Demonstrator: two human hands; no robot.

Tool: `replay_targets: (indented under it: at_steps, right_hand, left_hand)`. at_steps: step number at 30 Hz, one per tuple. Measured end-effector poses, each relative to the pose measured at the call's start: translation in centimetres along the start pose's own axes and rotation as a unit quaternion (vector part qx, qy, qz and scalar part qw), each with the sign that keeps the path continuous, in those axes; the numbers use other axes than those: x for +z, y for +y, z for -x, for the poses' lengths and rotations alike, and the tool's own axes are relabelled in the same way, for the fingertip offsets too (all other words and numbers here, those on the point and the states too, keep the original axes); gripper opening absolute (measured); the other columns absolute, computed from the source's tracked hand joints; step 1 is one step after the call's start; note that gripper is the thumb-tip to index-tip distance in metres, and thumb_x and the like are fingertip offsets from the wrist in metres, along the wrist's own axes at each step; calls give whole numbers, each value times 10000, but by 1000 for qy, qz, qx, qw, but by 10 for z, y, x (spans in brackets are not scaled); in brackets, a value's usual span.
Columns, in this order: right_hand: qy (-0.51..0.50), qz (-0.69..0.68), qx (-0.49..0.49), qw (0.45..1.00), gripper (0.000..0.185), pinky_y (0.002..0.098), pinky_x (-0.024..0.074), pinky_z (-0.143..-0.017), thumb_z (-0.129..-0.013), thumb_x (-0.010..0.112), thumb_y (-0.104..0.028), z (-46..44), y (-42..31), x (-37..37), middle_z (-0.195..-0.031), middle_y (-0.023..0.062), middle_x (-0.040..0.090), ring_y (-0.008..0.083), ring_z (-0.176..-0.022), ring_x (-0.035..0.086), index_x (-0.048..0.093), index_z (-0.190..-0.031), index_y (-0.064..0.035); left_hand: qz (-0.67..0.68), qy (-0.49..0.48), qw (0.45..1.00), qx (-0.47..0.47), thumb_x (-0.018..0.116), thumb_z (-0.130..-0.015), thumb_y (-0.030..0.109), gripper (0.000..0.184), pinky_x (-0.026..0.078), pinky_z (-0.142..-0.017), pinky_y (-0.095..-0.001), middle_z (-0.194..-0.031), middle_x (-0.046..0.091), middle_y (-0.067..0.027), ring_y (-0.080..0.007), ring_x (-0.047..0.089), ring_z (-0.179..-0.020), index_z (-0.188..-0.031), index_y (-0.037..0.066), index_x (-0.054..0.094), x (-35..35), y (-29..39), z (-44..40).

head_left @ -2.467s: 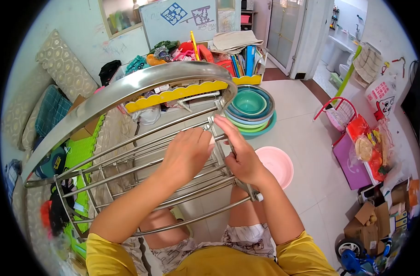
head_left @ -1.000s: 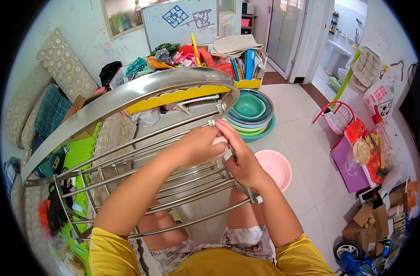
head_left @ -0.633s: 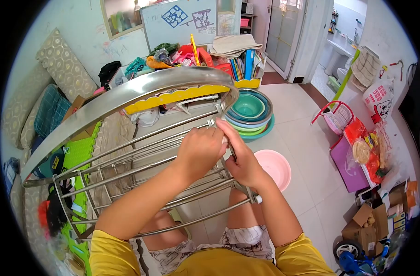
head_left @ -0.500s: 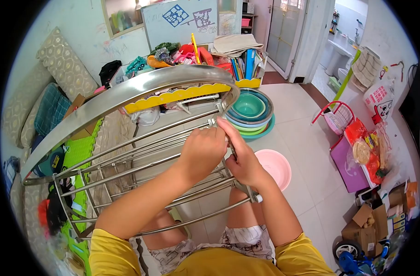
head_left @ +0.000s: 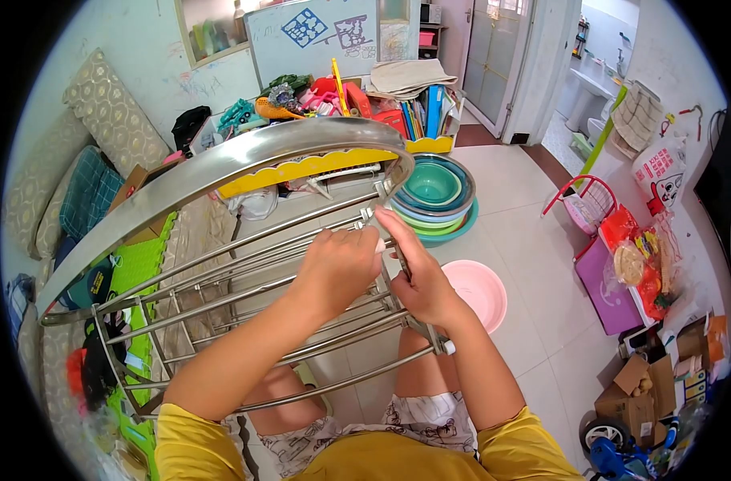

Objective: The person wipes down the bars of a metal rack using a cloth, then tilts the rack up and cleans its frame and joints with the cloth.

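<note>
A metal rack (head_left: pixel 205 309) of shiny tubes, with a wide curved band (head_left: pixel 245 148) along its top side, lies tilted across my front, above my thighs. My right hand (head_left: pixel 420 280) is wrapped round the bar at the rack's right end, fingers pointing up along it. Over the rails just left of it, my left hand (head_left: pixel 333 260) is closed in a fist, and a small whitish tip shows at its right edge. What the left fingers hold is mostly hidden. A white cap (head_left: pixel 450 347) covers the end of the rack's lowest right tube.
Beyond the rack stand stacked basins (head_left: pixel 434 188), with a pink basin (head_left: pixel 475 293) nearer me. A yellow-edged shelf (head_left: pixel 317 168) of toys and books is at the back. Cardboard boxes (head_left: pixel 634 397) and a purple box (head_left: pixel 606 284) line the right. A patterned sofa (head_left: pixel 37 200) is left.
My left hand has shifted slightly left and down, away from my right hand, uncovering the whitish tip. The rack and right hand look almost unmoved.
</note>
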State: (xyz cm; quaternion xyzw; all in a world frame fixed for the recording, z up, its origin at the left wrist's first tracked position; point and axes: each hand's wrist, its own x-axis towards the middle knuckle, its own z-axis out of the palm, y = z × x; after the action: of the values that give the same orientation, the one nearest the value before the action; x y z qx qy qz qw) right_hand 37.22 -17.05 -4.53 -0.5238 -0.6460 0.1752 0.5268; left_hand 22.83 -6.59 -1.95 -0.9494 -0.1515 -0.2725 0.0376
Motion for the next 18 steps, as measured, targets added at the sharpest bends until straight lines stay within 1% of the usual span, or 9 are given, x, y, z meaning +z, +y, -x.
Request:
replay_targets:
  at_steps: [2, 3, 5, 9, 11, 15, 18]
  right_hand:
    - [0, 15, -15, 1000, 938, 331, 392, -1087, -655, 427, 205, 0, 2, 1, -1574, 139, 358, 334, -1464, 335, 326, -1539, -94]
    - [1, 15, -14, 1000, 938, 331, 392, -1087, -655, 427, 205, 0, 2, 1, -1574, 139, 358, 334, -1464, 335, 326, -1539, -94]
    - [0, 6, -13, 1000, 929, 355, 338, -1142, -657, 424, 198, -1, 2, 2, -1571, 146, 357, 336, -1463, 332, 325, -1536, -85]
    - [-2, -11, 2, 1000, 926, 365, 320, -1159, -655, 421, 197, -1, 0, 2, -1567, 151, 359, 341, -1460, 333, 324, -1534, -77]
    - [6, 4, -26, 1000, 928, 366, 317, -1162, -651, 424, 194, 0, 3, 1, -1566, 154, 360, 344, -1458, 335, 323, -1533, -77]
    - [7, -4, -23, 1000, 926, 369, 307, -1170, -649, 425, 190, -1, 5, 1, -1565, 161, 360, 345, -1456, 336, 327, -1531, -76]
    - [5, 18, -40, 999, 923, 369, 311, -1167, -650, 424, 187, -2, 7, 0, -1568, 160, 356, 345, -1454, 338, 330, -1530, -77]
  left_hand:
    - [12, -42, 999, -32, 681, -867, 189, 205, 506, -692, -455, -777, 670, -150, -347, 660, -757, -896, 42, 540, -6, -2, 3]
    - [13, -42, 999, -32, 681, -867, 189, 205, 506, -692, -455, -777, 670, -150, -347, 660, -757, -896, 42, 540, -10, -3, 4]
    - [23, -87, 994, -54, 668, -887, 198, 215, 511, -685, -489, -795, 674, -170, -376, 658, -765, -903, 30, 534, -19, -6, 6]
    - [60, -115, 989, -68, 656, -905, 214, 235, 509, -677, -505, -804, 668, -190, -404, 650, -772, -903, 19, 525, -35, -11, 10]
    - [87, -135, 984, -74, 643, -916, 216, 239, 499, -674, -510, -808, 661, -201, -420, 640, -770, -912, 13, 518, -37, -12, 10]
    - [80, -123, 987, -64, 629, -925, 209, 230, 488, -666, -519, -814, 659, -207, -434, 633, -775, -931, 9, 514, -26, -11, 9]
    - [80, -118, 988, -52, 623, -927, 195, 218, 486, -664, -524, -824, 659, -209, -437, 630, -771, -940, 8, 509, -25, -7, 1]
